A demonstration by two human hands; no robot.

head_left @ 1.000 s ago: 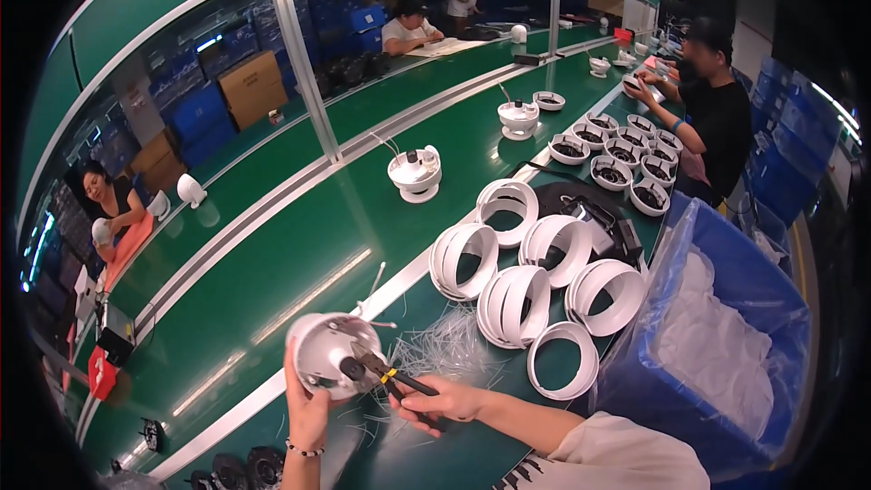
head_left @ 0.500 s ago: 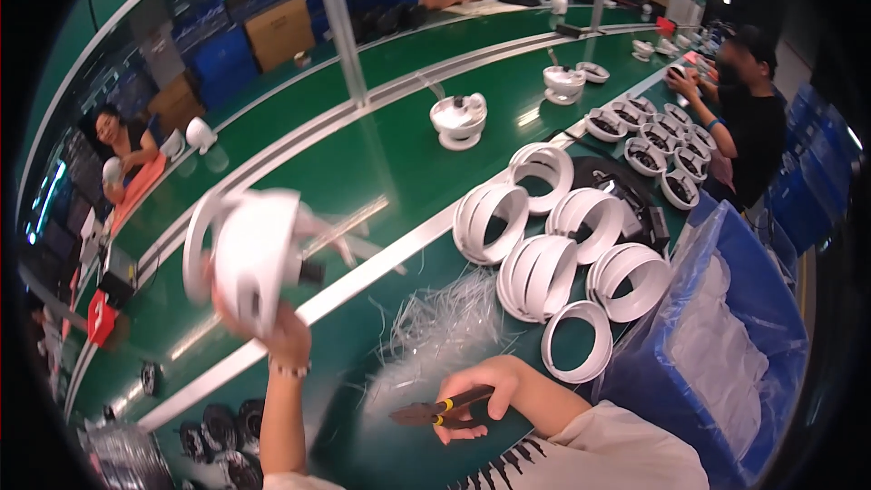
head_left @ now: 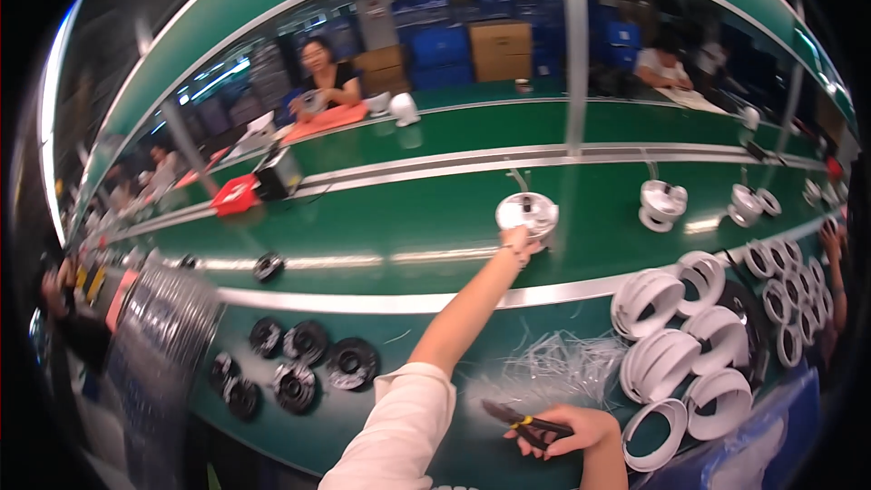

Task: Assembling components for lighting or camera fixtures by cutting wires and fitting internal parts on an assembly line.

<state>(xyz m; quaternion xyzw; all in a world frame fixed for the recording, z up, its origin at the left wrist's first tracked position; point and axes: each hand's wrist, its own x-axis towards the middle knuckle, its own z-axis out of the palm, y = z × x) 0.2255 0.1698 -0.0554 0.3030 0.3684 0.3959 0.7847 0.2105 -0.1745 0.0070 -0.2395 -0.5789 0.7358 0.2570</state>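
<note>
My left arm stretches forward over the green belt, and my left hand (head_left: 519, 240) grips the near side of a white round dome-shaped housing (head_left: 537, 212). The housing is upright at belt level, with a dark part inside its open top and thin leads rising behind it. My fingers are partly hidden against it. Nearer to me, my right hand (head_left: 581, 427) is closed round diagonal cutters (head_left: 500, 413) with black and yellow handles, jaws pointing left above the green worktop. Clear plastic strip offcuts (head_left: 562, 365) lie in a heap just beyond the cutters.
Stacked white rings (head_left: 655, 372) stand to the right, beside a blue bin (head_left: 771, 440). Several black round parts (head_left: 296, 387) and stacked clear trays (head_left: 168, 327) are at left. More white housings (head_left: 663, 207) stand along the belt. A co-worker (head_left: 327, 82) sits across it.
The view has swung left. My left hand has carried the white housing forward, from raised and tilted to upright at the belt. My right hand still holds the cutters.
</note>
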